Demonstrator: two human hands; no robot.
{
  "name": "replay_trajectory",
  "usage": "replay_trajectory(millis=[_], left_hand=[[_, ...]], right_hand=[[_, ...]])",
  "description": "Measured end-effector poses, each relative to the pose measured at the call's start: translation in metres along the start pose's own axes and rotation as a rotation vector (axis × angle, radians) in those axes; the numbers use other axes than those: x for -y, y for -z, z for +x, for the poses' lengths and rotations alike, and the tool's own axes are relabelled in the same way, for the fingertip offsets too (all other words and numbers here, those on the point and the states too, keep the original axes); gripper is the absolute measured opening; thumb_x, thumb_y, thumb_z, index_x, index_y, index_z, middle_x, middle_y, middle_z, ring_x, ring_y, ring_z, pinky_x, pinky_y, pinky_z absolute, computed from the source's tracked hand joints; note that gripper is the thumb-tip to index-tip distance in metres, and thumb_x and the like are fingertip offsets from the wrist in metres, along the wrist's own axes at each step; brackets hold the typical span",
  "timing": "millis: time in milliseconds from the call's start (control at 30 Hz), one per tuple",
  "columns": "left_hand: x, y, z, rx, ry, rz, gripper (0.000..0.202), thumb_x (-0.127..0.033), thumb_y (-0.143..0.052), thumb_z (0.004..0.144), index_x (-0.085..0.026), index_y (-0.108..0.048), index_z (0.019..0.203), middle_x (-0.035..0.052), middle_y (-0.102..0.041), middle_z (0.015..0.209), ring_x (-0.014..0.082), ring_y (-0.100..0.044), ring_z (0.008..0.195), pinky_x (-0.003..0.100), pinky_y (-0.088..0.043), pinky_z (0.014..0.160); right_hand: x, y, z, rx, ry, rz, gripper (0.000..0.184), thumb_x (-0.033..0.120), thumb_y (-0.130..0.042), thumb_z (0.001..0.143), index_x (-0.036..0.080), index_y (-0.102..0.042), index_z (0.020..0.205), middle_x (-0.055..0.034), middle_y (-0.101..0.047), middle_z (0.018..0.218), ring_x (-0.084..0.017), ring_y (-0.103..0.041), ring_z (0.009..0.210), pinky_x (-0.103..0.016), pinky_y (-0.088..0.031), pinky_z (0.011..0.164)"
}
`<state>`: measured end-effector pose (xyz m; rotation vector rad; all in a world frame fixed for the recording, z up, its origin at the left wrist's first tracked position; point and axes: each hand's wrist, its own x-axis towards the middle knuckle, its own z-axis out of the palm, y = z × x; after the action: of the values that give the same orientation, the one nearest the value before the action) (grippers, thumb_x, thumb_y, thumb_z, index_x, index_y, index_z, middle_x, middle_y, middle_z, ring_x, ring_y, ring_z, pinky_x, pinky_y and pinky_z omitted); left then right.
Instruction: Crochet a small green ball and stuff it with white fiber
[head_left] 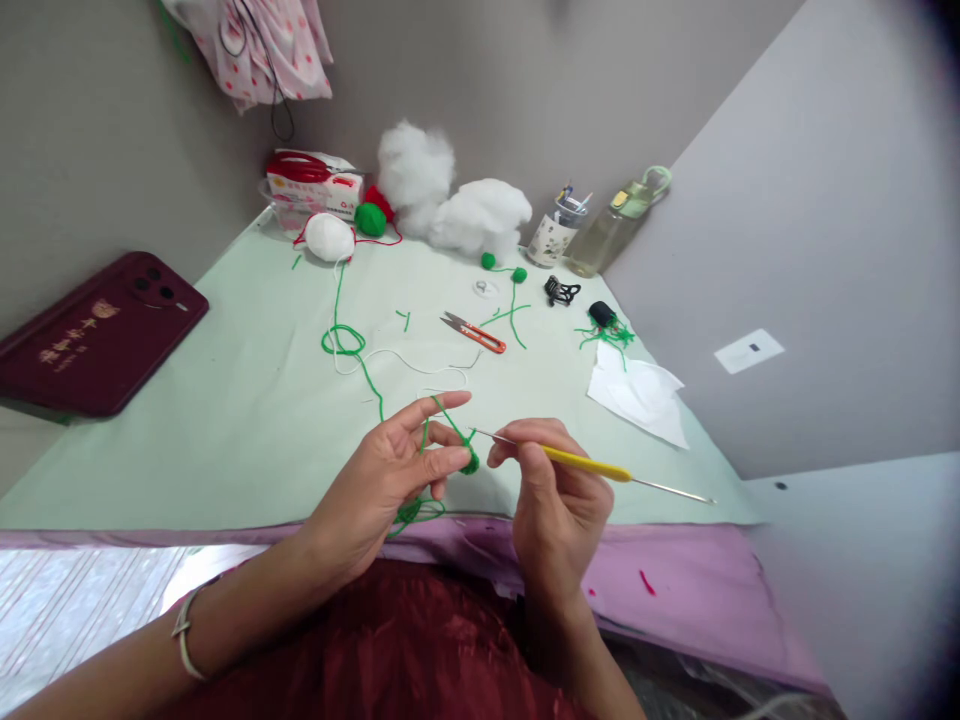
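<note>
My left hand pinches a small green crochet piece between thumb and fingers. Green yarn runs from the piece up over the raised index finger. A yellow-handled crochet hook is held in my right hand, gripped like a pen. Its thin metal tip points left and lies close to the top of the green piece; whether it is through a stitch I cannot tell. More green yarn hangs in loose loops under my left hand, and a strand trails across the table behind it.
Orange thread snips lie mid-table. Farther back are a white yarn ball, a green yarn ball, white stuffing, a pen cup and a bottle. A dark red phone stands left; white paper lies right.
</note>
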<state>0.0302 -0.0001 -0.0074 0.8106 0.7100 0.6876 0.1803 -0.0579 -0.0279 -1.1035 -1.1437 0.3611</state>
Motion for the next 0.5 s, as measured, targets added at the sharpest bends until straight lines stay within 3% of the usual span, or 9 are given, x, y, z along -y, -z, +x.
replay_trajectory(millis=[267, 500], left_hand=[[-0.0011, 0.0009, 0.0004, -0.009, 0.008, 0.003, 0.057, -0.025, -0.087, 0.082, -0.027, -0.067, 0.135, -0.0069, -0.061, 0.082, 0.0053, -0.052, 0.059, 0.023, -0.036, 0.058], [0.0016, 0.0030, -0.0001, 0.008, -0.008, 0.013, 0.059, -0.025, -0.087, 0.082, -0.027, -0.066, 0.137, -0.0059, -0.063, 0.083, 0.0054, -0.052, 0.059, 0.022, -0.037, 0.057]], right_hand=[[0.0043, 0.0068, 0.0009, -0.063, 0.004, 0.029, 0.019, 0.021, -0.058, 0.102, 0.023, -0.075, 0.093, -0.0016, -0.066, 0.077, -0.017, -0.062, 0.070, -0.035, -0.050, 0.066], [0.0034, 0.0069, -0.0007, 0.032, 0.024, 0.054, 0.020, 0.020, -0.057, 0.102, 0.023, -0.075, 0.092, -0.0011, -0.065, 0.075, -0.017, -0.063, 0.071, -0.033, -0.050, 0.064]])
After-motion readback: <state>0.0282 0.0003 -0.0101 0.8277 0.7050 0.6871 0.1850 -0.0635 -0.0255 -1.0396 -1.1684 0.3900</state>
